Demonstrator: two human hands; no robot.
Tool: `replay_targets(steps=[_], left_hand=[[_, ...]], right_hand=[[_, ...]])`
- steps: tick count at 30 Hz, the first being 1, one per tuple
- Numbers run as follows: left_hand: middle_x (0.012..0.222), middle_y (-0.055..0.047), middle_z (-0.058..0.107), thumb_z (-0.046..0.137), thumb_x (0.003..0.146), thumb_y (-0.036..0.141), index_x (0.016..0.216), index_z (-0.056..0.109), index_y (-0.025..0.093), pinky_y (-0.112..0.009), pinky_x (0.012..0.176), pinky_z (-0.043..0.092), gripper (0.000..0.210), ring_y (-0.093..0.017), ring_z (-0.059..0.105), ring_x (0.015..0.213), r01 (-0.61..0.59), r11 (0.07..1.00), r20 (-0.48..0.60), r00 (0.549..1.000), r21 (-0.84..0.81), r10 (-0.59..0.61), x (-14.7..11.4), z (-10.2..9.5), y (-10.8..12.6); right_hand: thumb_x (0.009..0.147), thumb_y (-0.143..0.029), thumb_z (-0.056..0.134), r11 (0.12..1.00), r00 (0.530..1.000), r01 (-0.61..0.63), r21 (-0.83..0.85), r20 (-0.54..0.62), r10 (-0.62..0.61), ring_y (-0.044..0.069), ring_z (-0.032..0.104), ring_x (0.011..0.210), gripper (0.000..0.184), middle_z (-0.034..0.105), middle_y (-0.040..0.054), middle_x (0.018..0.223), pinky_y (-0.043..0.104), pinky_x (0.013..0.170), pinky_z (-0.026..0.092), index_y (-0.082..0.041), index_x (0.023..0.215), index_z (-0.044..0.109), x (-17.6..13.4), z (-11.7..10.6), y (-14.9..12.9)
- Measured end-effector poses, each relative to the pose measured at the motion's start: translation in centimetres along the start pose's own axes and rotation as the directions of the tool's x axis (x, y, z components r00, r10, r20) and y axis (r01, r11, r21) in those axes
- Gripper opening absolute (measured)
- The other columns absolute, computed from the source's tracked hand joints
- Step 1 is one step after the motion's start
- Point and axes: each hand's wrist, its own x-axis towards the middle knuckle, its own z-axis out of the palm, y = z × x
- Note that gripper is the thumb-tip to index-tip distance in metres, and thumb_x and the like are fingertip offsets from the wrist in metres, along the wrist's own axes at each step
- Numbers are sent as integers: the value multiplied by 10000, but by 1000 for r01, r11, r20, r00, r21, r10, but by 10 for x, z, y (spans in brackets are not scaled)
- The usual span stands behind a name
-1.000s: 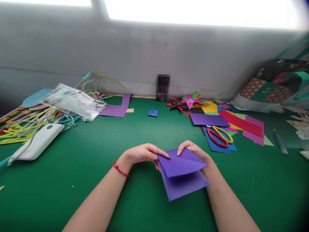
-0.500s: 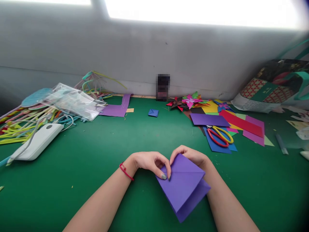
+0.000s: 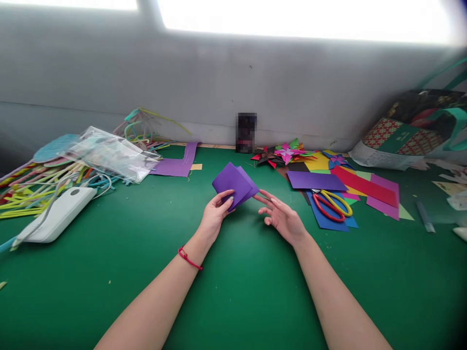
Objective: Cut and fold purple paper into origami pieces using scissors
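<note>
A folded sheet of purple paper (image 3: pixel 233 183) is held up above the green table, its layers slightly apart at the right. My left hand (image 3: pixel 216 210) pinches its lower edge between thumb and fingers; a red cord bracelet (image 3: pixel 189 260) circles that wrist. Beside the paper's right corner is my right hand (image 3: pixel 280 216), fingers apart, with the fingertips at or very near that corner. Whether they touch it I cannot tell. The small blue folded paper seen before is hidden behind the purple sheet.
Scissors (image 3: pixel 332 204) with red and yellow handles lie on coloured papers (image 3: pixel 383 194) at the right, near folded paper stars (image 3: pixel 286 153). Left are pipe cleaners (image 3: pixel 29 194), a clear plastic bag (image 3: pixel 116 153) and a white device (image 3: pixel 58 214). A patterned bag (image 3: pixel 404 131) stands back right.
The purple paper has moved away from me and to the left, and is turned. My left hand keeps hold of it. My right hand has let go, its fingers now spread.
</note>
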Motion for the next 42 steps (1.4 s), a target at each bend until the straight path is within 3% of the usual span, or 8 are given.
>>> replay_targets(steps=[11, 15, 18, 21, 25, 29, 34, 42], left_hand=[[962, -38, 623, 676, 665, 287, 993, 633, 205, -247, 729, 467, 341, -122, 572, 799, -23, 997, 33, 999, 76, 21, -3, 1, -2], [955, -40, 619, 678, 664, 284, 998, 631, 200, -243, 731, 470, 348, -126, 573, 808, -20, 997, 36, 999, 74, 18, -3, 1, -2], [956, -43, 614, 671, 671, 288, 1009, 628, 200, -239, 727, 474, 351, -130, 570, 819, -29, 995, 44, 999, 93, 25, -3, 1, -2], [957, -45, 614, 660, 680, 300, 1011, 627, 199, -239, 721, 476, 348, -133, 569, 820, -41, 990, 49, 998, 132, 35, -4, 3, -2], [999, -52, 616, 638, 695, 310, 1039, 620, 206, -263, 736, 478, 360, -169, 565, 877, -79, 976, 80, 995, 202, 64, -7, 8, -2], [1085, -53, 589, 605, 715, 263, 987, 661, 208, -301, 872, 424, 283, -200, 534, 991, -183, 926, 211, 971, 331, 117, -12, 14, -2], [1123, -50, 556, 549, 732, 175, 787, 701, 195, -309, 915, 391, 163, -204, 530, 1020, -217, 892, 373, 926, 397, 60, -16, 16, -2], [1331, -89, 410, 506, 802, 378, 1242, 407, 275, -366, 866, 423, 463, -226, 495, 1103, -111, 988, 134, 986, 110, 96, -8, 6, 9]], right_hand=[[766, -294, 592, 999, 1000, -21, -40, -16, 20, 143, 603, 749, 416, 539, 82, 1203, 200, 462, 448, -247, 1170, 506, 4, 9, 16], [776, -476, 522, 995, 979, 45, -84, -196, -60, 117, 568, 567, 364, 665, 77, 801, 198, 424, 423, -155, 921, 614, 11, 1, 19], [796, -543, 433, 983, 934, 153, -104, -310, -178, 81, 415, 372, 431, 499, -16, 438, 190, 343, 336, -154, 717, 601, 14, -7, 18], [751, -392, 583, 943, 884, 274, -190, -335, -325, 77, 455, 446, 248, 584, -22, 650, 175, 358, 354, -216, 926, 567, 13, -7, 16], [669, -258, 675, 943, 954, 219, -250, -148, -261, 172, 555, 923, 490, 457, 31, 1255, 247, 602, 510, -287, 1119, 483, 9, 7, 19], [697, -305, 655, 963, 983, 146, -225, -78, -167, 198, 546, 980, 395, 569, 48, 1131, 320, 772, 496, -224, 1069, 551, 10, 16, 27], [718, -355, 640, 966, 920, 213, -150, -301, -250, 204, 591, 907, 293, 651, 54, 969, 336, 791, 485, -174, 947, 617, 15, 4, 27], [700, -349, 657, 956, 906, 223, -191, -321, -276, 216, 584, 930, 343, 634, 58, 1033, 344, 811, 475, -183, 996, 609, 13, -7, 19]])
